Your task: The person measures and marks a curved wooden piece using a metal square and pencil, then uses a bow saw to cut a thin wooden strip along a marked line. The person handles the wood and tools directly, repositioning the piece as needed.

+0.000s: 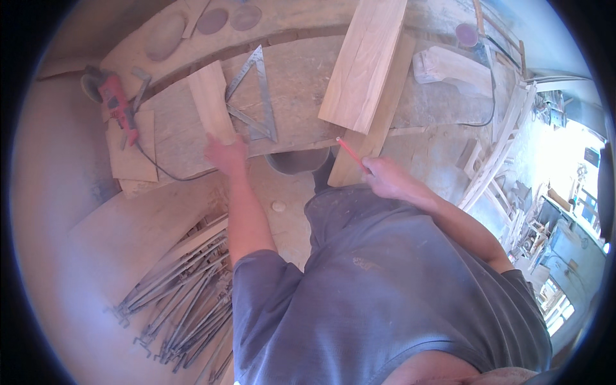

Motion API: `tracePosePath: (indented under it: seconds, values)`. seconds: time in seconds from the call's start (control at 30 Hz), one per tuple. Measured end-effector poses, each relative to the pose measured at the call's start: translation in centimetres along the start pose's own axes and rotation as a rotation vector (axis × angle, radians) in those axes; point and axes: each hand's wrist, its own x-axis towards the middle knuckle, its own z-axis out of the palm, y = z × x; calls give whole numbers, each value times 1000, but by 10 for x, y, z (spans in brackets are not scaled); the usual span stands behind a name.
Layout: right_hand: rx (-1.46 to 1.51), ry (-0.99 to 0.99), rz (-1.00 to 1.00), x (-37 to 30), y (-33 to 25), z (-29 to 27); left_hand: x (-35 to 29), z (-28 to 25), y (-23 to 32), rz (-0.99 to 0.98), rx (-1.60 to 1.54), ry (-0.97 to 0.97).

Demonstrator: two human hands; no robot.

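Note:
My left hand (228, 155) is closed on the near end of a short, pale wooden board (210, 96) lying on the workbench. Just right of that board, a metal triangular square (265, 96) rests flat, its left edge close to the wood. A red pencil (350, 153) is gripped in my right hand (386, 178), its tip pointing up and left. Beyond the pencil lies a wide wooden plank (364, 67), on top of a narrower, darker plank (390, 115) that juts past the bench's near edge towards me.
A red angle grinder (115, 102) with a cord lies at the far left. Another wooden piece (452, 70) sits at the right of the bench (295, 70). Several metal bar clamps (186, 308) are at the lower left. Round discs (212, 22) lie at the back.

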Motion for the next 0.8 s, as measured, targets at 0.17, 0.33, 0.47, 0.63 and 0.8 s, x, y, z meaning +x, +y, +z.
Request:
tracePosePath:
  seconds: [0.17,0.33,0.47,0.63,0.8]
  values:
    - [73,-46,32,16,-2,0,6,-1,-9,-61,48,84]
    - [84,-77,83,21,-1,-2,-1,18,18,8,-13,160]
    - [22,-112,60,21,4,2,-10,19,77,-25,-265,-11]
    - [21,-108,61,17,4,2,1,15,89,-74,-266,-92]
    - [14,-115,70,17,14,5,5,15,75,-187,-237,92]
